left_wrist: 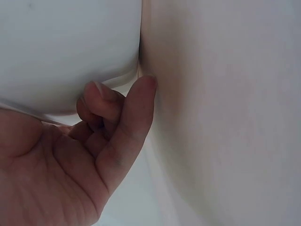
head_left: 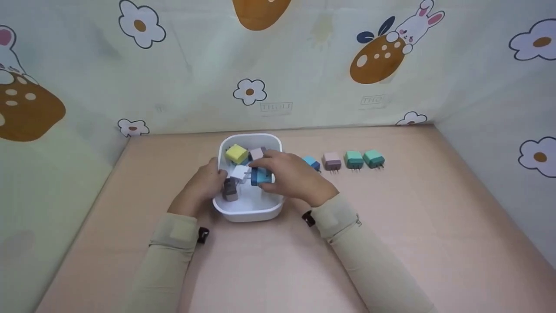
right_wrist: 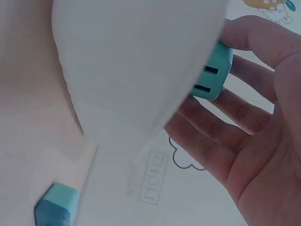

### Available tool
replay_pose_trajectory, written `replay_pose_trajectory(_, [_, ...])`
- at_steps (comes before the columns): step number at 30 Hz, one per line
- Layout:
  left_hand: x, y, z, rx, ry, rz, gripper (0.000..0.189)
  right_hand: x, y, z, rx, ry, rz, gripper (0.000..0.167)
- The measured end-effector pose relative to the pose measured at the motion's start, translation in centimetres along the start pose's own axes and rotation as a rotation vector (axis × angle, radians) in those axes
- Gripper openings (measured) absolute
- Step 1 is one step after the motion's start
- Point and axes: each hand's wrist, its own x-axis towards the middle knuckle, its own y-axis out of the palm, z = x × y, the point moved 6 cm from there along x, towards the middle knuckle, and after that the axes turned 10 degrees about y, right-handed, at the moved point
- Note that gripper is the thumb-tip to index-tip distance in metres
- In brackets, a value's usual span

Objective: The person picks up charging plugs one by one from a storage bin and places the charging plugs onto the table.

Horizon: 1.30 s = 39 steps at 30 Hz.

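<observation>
My left hand (head_left: 205,181) grips the left wall of a white plastic bin (head_left: 247,216). In the left wrist view, fingers (left_wrist: 136,110) of that hand curl by the bin's outer side. Over the bin, my right hand (head_left: 293,176) pinches a blue plug adapter (head_left: 261,176) between thumb and fingers, its prongs pointing left. The right wrist view shows two slots in this adapter (right_wrist: 214,75), partly hidden behind the bin wall. Inside the bin are a yellow adapter (head_left: 236,153), a white adapter (head_left: 239,172), a mauve one (head_left: 257,153) and a dark grey-brown one (head_left: 230,190).
Right of the bin, a row of adapters lies on the pinkish tabletop (head_left: 260,269): a blue one (head_left: 311,163) partly behind my right hand, a mauve one (head_left: 332,161) and two green ones (head_left: 354,160). A patterned cloth (head_left: 195,87) hangs along the back and sides.
</observation>
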Motion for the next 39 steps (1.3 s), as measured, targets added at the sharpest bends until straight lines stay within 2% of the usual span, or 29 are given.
replay_pose_trajectory(6, [0.0,-0.1,0.1,0.024,0.04,-0.017,0.056,-0.1,-0.6,-0.3,-0.014,-0.006,-0.02,0.05])
replay_pose_trajectory(15, [-0.5,-0.4,0.2,0.012,0.001,-0.005,0.057,-0.1,-1.3,-0.3,0.014,0.017,-0.009,0.048])
replay_pose_trajectory(19, [-0.6,-0.4,0.2,0.005,-0.002,-0.005,0.058,-0.2,-2.1,-0.9,0.027,0.067,-0.019,0.05])
replay_pose_trajectory(31, [-0.4,-0.1,0.2,-0.006,-0.025,0.012,0.059,-1.3,-5.5,-5.2,0.156,0.191,-0.105,0.049])
replay_pose_trajectory(39, [0.0,0.1,0.3,-0.019,-0.05,0.036,0.058,-2.7,-7.8,-8.9,0.275,0.321,-0.133,0.049])
